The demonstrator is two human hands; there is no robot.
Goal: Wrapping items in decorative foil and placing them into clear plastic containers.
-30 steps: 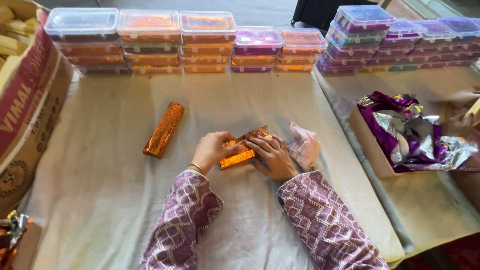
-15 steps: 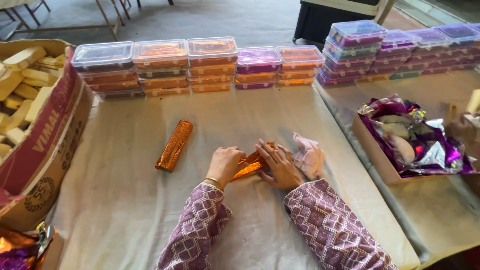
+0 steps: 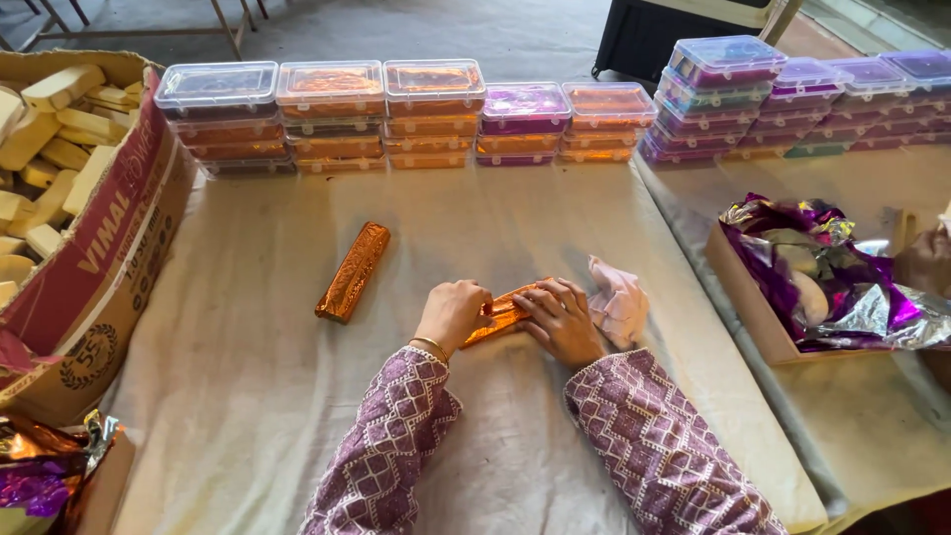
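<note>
The orange foil bar lies on the white-covered tabletop, between both hands. The left hand is curled closed on its left end, and the right hand presses its fingers together on top of the right end. Just beside the right hand lies a crumpled pale cloth. A finished wrapped bar rests apart to the left. Stacked plastic boxes line the far edge.

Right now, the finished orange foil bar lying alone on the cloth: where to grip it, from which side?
Probably from above, pinching across the narrow width at the middle of the wrapped bar. It lies flat, long and slim, slanted, with bare cloth on both long sides.
</note>
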